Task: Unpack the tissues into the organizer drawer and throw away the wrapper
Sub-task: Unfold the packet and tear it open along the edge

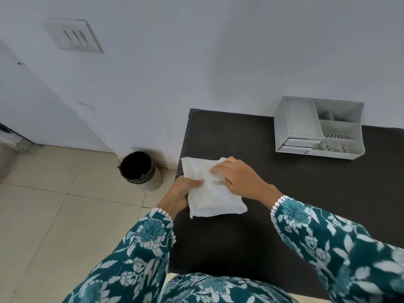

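A white pack of tissues (pixel 209 195) in its wrapper lies near the left edge of the black table (pixel 273 193). My left hand (pixel 184 190) grips the pack's left side, thumb on top. My right hand (pixel 237 177) presses down on the pack's upper right part, fingers curled over it. A grey organizer (pixel 318 127) with several compartments and small drawers at its lower left stands at the table's back right, against the wall. The drawers look closed. A round bin (pixel 141 170) with a black liner stands on the floor left of the table.
A white wall runs behind the table. Beige tiled floor (pixel 54 204) spreads to the left around the bin. A switch plate (pixel 74 36) is on the wall high at the left. My patterned teal sleeves fill the bottom of the view.
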